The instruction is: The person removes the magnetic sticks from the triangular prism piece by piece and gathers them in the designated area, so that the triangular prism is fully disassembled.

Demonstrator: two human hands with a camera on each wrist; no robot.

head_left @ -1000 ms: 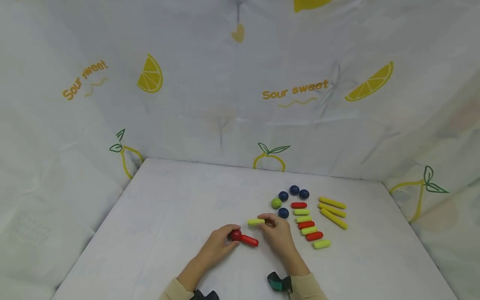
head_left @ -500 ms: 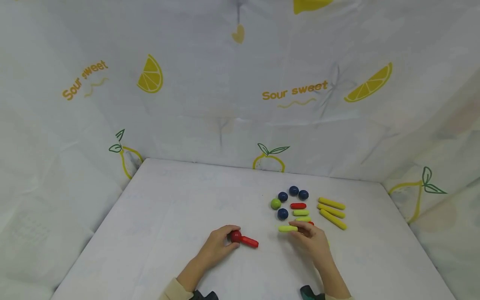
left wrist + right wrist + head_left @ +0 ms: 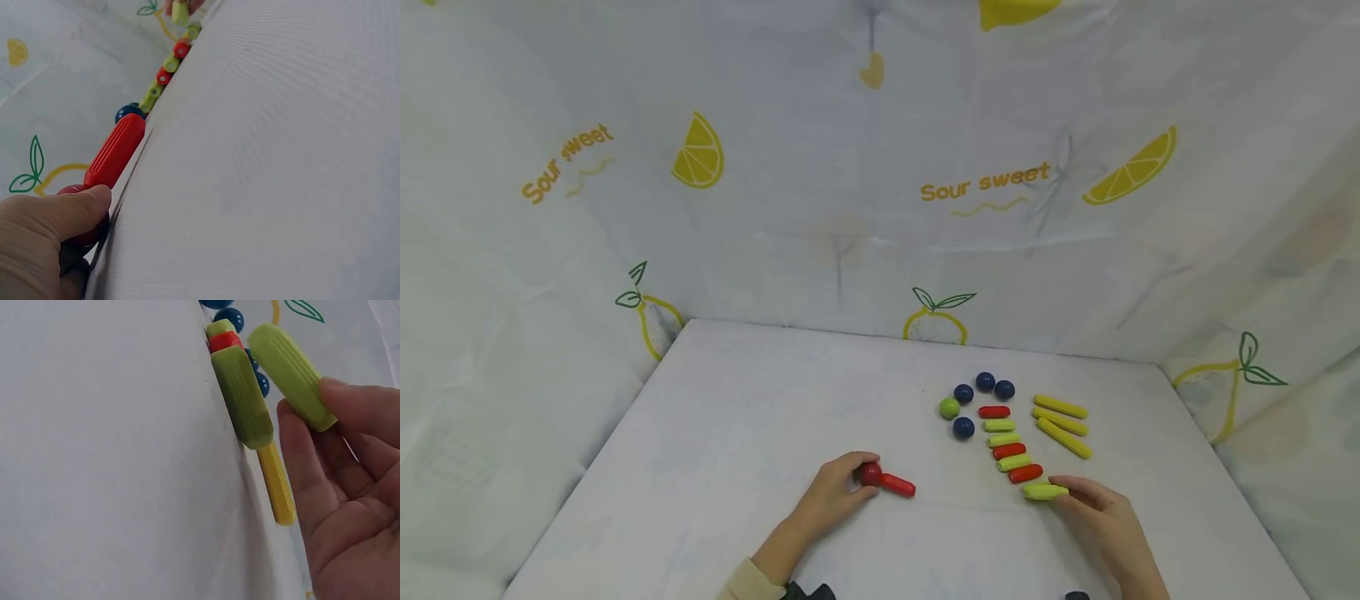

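My left hand (image 3: 837,492) grips a red ball (image 3: 871,474) between thumb and fingers, low over the white table. One end of a ridged red stick (image 3: 898,485) touches the ball; the two are in line. At the near end of a row of short sticks, my right hand (image 3: 1107,518) pinches a light-green stick (image 3: 290,375) by one end. In the right wrist view that stick is held apart from another light-green stick (image 3: 242,400) lying on the table. The head view mostly hides the lying one behind the held one.
Red and light-green sticks, such as this red one (image 3: 1026,473), form a slanting row. Several dark blue balls (image 3: 963,428) and a green ball (image 3: 950,407) are left of and behind it. Three longer yellow sticks (image 3: 1064,437) lie to the right. A lemon-print cloth (image 3: 805,275) hangs behind.
My right hand has carried the light-green stick right and nearer, from beside the red stick to the row's near end. The left hand, red ball and red stick have stayed put.
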